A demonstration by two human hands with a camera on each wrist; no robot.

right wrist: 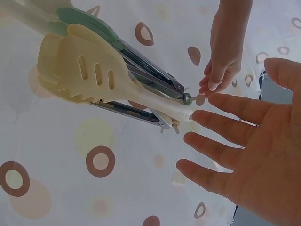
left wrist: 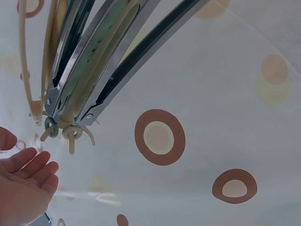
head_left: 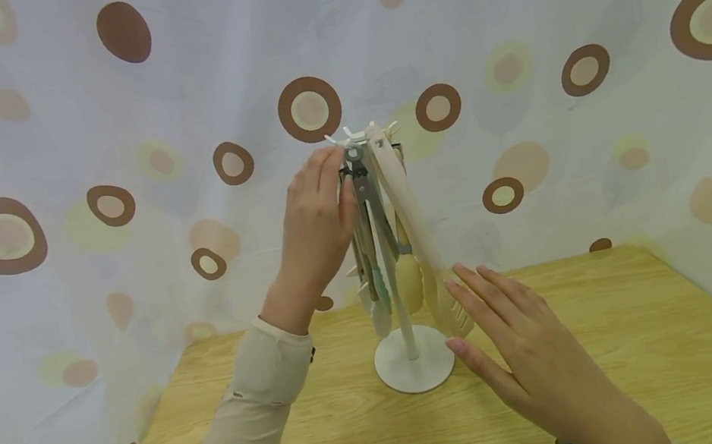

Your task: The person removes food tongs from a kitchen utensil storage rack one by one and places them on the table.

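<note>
A white utensil stand [head_left: 415, 378] with a round base and a ring of hooks at its top stands on the table. My left hand [head_left: 319, 208] is raised beside the hooks, near the grey-green ring [left wrist: 51, 126] of a pair of metal tongs, with its fingers loosely bent around nothing. Cream slotted tongs [head_left: 410, 206] hang on the stand's right side, tilted outward at the bottom. My right hand [head_left: 534, 349] is next to their slotted head [right wrist: 94, 68], fingers spread and straight, palm empty. Tongs with green heads [right wrist: 89, 23] hang on the left side.
Several metal-armed tongs [left wrist: 117, 52] hang close together around the pole. The wooden table [head_left: 331, 425] extends on both sides of the base. A curtain [head_left: 184, 86] with brown and yellow circles stands behind and beside the table.
</note>
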